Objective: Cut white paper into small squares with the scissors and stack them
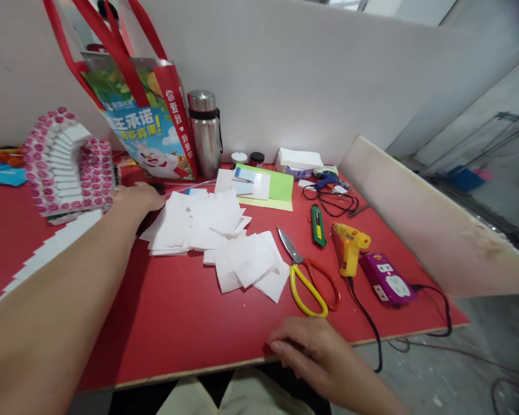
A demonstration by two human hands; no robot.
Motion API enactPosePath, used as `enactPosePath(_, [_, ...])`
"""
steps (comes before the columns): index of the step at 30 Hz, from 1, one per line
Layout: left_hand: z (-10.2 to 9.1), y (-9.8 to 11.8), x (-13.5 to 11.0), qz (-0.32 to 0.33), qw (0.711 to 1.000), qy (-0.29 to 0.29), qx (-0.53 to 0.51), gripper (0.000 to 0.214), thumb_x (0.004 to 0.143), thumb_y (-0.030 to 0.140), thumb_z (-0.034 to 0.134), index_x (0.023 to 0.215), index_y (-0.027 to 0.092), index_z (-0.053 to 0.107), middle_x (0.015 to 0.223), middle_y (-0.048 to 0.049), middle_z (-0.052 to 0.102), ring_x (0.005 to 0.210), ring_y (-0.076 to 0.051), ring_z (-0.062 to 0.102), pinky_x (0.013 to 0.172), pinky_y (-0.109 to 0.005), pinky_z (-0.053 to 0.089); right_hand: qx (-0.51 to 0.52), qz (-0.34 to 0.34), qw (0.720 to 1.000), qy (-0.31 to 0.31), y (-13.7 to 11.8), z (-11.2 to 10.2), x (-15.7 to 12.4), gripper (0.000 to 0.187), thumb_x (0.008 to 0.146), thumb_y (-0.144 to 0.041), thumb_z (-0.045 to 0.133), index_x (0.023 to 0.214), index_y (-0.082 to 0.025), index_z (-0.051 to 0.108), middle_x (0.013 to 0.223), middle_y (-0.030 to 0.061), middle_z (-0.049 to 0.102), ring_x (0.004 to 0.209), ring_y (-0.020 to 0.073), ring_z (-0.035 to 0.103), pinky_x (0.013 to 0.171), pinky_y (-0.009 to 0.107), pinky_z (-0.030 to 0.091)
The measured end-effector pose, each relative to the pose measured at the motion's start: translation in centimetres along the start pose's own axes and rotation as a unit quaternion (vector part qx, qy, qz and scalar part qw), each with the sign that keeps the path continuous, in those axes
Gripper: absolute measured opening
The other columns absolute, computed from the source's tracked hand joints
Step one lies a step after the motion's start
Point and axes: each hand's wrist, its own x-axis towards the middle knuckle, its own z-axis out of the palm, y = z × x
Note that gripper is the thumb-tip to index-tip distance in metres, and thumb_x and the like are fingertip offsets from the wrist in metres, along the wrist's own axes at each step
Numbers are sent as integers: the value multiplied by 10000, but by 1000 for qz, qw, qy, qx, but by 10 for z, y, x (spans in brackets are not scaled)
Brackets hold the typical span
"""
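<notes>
My left hand (137, 197) reaches to the far left of the table, against or just beside the right edge of a paper model covered in pink-and-white rolled pieces (99, 167). Its fingers are mostly hidden, so I cannot tell whether they grip the model. My right hand (305, 349) rests at the table's front edge with its fingers curled in, and nothing shows in them. Between the hands lie loose piles of white paper pieces (251, 262). Scissors (303, 271) with one yellow and one red handle lie half open beyond my right hand.
A yellow glue gun (350, 248), a purple power strip (387, 279) and a green utility knife (317, 226) lie at the right. Behind stand a steel flask (205, 138) and a printed shopping bag (151, 132). A row of overlapping white paper (52, 248) lies under my left forearm.
</notes>
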Motion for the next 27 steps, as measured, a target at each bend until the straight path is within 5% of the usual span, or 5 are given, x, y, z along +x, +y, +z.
enactPosePath(3, [3, 3, 4, -119, 992, -24, 28, 973, 809, 467, 667, 1480, -149, 326, 1498, -437, 398, 1410, -611, 311, 1017, -824, 259, 4, -11, 1000, 1, -2, -1, 3, 320, 1051, -349, 464, 948, -160, 701, 782, 32, 681, 659, 90, 603, 627, 194, 421])
enactPosePath(5, [2, 6, 0, -133, 990, -26, 33, 984, 828, 449, 657, 1507, -151, 273, 1522, -451, 344, 1421, -621, 285, 1020, -802, 281, 5, -15, 1000, 1, -3, -2, 3, 316, 1048, -343, 471, 956, -156, 708, 795, 38, 692, 667, 92, 607, 632, 193, 422])
enactPosePath(11, [-9, 15, -21, -134, 990, -9, 35, 1029, 836, 518, 668, 1555, -65, 218, 1555, -425, 317, 1435, -595, 307, 1022, -787, 313, 16, -12, 1000, 8, 0, 0, 4, 314, 1040, -334, 486, 924, -158, 718, 746, 29, 682, 630, 96, 587, 605, 197, 413])
enactPosePath(19, [-23, 22, -40, -76, 995, 54, 24, 1050, 813, 530, 735, 1524, -54, 230, 1486, -397, 407, 1397, -484, 437, 1026, -605, 470, -25, -21, 999, 2, -1, -7, 11, 294, 1037, -297, 492, 883, -165, 705, 732, 16, 679, 644, 101, 599, 627, 208, 409])
enactPosePath(27, [-78, 46, -49, -36, 993, 106, -22, 909, 816, 607, 700, 1427, 16, 379, 1367, -286, 580, 1238, -449, 597, 973, -551, 524, -3, -48, 992, 115, -34, -44, 52, 207, 1023, -342, 549, 983, -194, 688, 858, 26, 729, 761, 138, 659, 691, 248, 477])
